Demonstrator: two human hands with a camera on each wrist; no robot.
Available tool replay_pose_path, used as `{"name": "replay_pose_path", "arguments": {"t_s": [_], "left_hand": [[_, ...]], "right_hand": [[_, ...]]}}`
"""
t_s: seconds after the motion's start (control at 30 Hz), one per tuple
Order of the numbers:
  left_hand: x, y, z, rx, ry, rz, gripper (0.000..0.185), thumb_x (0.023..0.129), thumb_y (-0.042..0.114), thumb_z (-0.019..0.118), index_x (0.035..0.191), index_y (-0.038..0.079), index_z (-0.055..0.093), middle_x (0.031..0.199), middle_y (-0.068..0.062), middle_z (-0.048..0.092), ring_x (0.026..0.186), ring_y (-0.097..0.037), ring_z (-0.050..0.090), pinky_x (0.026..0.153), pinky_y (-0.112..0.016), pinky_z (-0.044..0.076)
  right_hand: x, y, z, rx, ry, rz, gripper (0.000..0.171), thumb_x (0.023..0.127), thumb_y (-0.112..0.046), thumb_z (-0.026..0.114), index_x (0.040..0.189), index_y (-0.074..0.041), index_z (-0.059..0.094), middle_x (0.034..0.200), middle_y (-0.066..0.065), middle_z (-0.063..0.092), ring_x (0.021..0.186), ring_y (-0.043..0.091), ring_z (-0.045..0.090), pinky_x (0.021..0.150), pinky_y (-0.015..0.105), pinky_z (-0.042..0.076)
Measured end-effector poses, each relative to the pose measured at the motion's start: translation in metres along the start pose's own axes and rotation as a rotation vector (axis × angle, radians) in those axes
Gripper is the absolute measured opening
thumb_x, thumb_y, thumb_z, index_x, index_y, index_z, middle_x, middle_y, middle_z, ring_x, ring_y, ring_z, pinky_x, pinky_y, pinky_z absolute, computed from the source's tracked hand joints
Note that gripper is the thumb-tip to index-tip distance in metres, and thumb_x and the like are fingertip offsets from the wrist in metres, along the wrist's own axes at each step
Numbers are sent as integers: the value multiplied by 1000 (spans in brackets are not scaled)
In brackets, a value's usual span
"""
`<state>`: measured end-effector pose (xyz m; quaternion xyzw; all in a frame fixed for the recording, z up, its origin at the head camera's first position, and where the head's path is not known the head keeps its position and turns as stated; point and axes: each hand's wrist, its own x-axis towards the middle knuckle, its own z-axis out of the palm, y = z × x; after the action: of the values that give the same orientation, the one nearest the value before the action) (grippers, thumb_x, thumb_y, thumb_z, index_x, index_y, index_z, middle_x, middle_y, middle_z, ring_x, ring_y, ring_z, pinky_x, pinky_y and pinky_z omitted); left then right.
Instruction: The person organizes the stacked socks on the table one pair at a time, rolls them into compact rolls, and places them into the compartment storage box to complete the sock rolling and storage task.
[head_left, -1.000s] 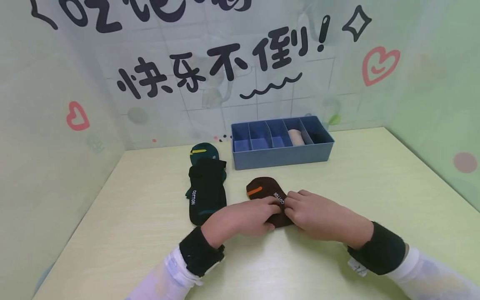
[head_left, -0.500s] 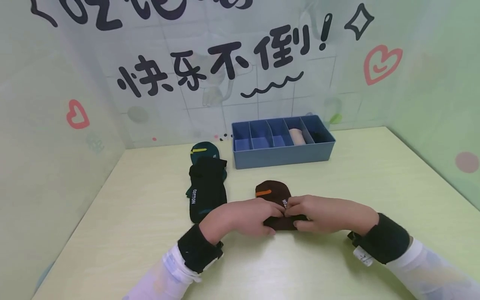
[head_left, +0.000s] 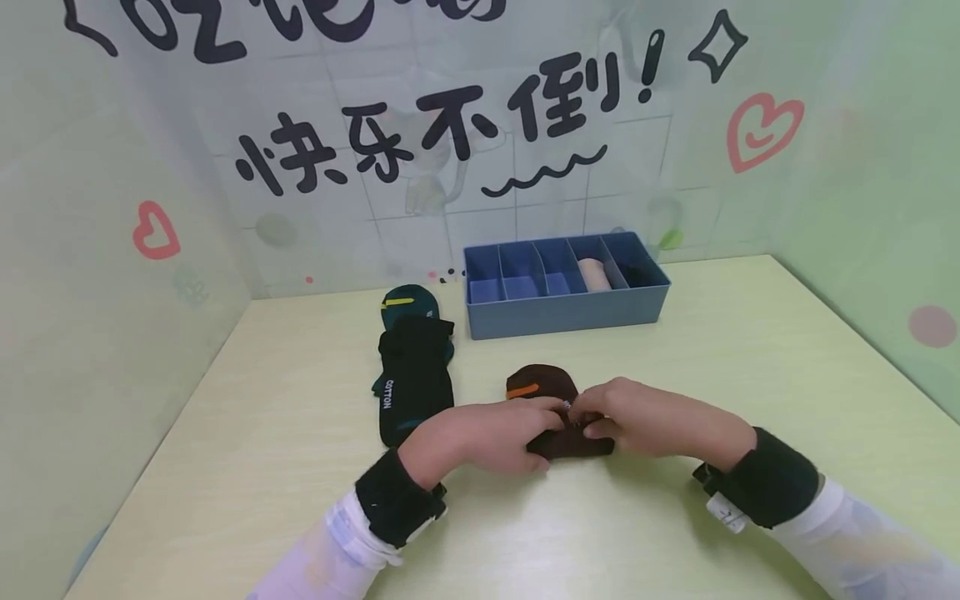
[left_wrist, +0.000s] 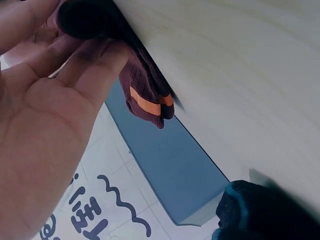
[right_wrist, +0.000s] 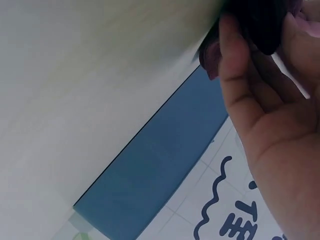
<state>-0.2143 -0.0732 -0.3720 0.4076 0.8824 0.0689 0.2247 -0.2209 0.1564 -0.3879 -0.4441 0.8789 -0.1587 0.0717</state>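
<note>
A pair of brown socks (head_left: 543, 382) with an orange stripe lies on the table, its toe end pointing away toward the box. In the left wrist view the near end of the brown socks (left_wrist: 142, 95) is rolled up, and the striped toe lies flat beyond it. My left hand (head_left: 491, 435) holds the roll from the left, thumb on the near side and fingers over the top. Opposite it, my right hand (head_left: 652, 417) pinches the right end with bent fingers. Both hands hide part of the roll.
A blue divided box (head_left: 562, 317) stands at the back, with a pale pink roll (head_left: 593, 274) and a dark item (head_left: 636, 275) in its right compartments. To the left, black socks (head_left: 414, 367) overlap dark green socks (head_left: 409, 303).
The brown socks have turned straighter and shifted slightly right, and their near end has been folded over. The right hand moved right, then lifted slightly; the left hand stayed nearly in place.
</note>
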Motion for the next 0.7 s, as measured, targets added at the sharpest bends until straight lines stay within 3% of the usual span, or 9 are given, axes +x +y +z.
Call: {"name": "replay_pose_path", "arguments": {"t_s": [0.1, 0.2, 0.27, 0.47, 0.57, 0.7], "left_hand": [[0, 1, 0, -11, 9, -3, 53, 96, 30, 62, 143, 15, 43, 160, -3, 21, 139, -12, 42, 110, -27, 39], [0, 2, -1, -20, 28, 3, 52, 97, 30, 60, 141, 14, 39, 152, -2, 29, 130, -9, 47, 107, -24, 41], [0, 2, -1, -22, 47, 8, 48, 98, 29, 59, 139, 14, 39, 143, 0, 37, 125, -8, 48, 105, -23, 41], [1, 2, -1, 12, 71, 2, 40, 99, 26, 58, 136, 14, 48, 142, -2, 42, 126, -12, 48, 107, -25, 41], [2, 3, 0, 9, 61, -10, 41, 99, 26, 57, 137, 14, 48, 149, -5, 38, 132, -14, 46, 109, -26, 40], [5, 2, 1, 5, 77, -7, 29, 101, 27, 54, 127, 16, 55, 134, -1, 50, 118, -10, 52, 100, -23, 45]], "right_hand": [[1, 1, 0, -11, 80, 26, 13, 89, -11, 71, 88, -22, 64, 81, -15, 62, 73, -1, 56, 68, 21, 50], [0, 1, 2, -139, 171, -20, 17, 84, -15, 77, 80, -25, 64, 80, -15, 57, 70, 0, 54, 65, 20, 48], [0, 1, 3, -238, 208, -73, 14, 83, -15, 78, 82, -24, 67, 84, -13, 57, 75, 2, 55, 66, 20, 50], [0, -4, 6, -401, 198, -224, 12, 84, -6, 75, 92, -15, 72, 87, -6, 59, 79, 6, 54, 69, 20, 51], [0, -8, 7, -434, 202, -223, 11, 84, -8, 75, 90, -14, 68, 80, -6, 55, 72, 5, 50, 65, 20, 49], [-1, -15, 7, -462, 188, -181, 13, 87, -15, 73, 86, -14, 60, 74, -8, 49, 67, 5, 46, 61, 20, 46]]}}
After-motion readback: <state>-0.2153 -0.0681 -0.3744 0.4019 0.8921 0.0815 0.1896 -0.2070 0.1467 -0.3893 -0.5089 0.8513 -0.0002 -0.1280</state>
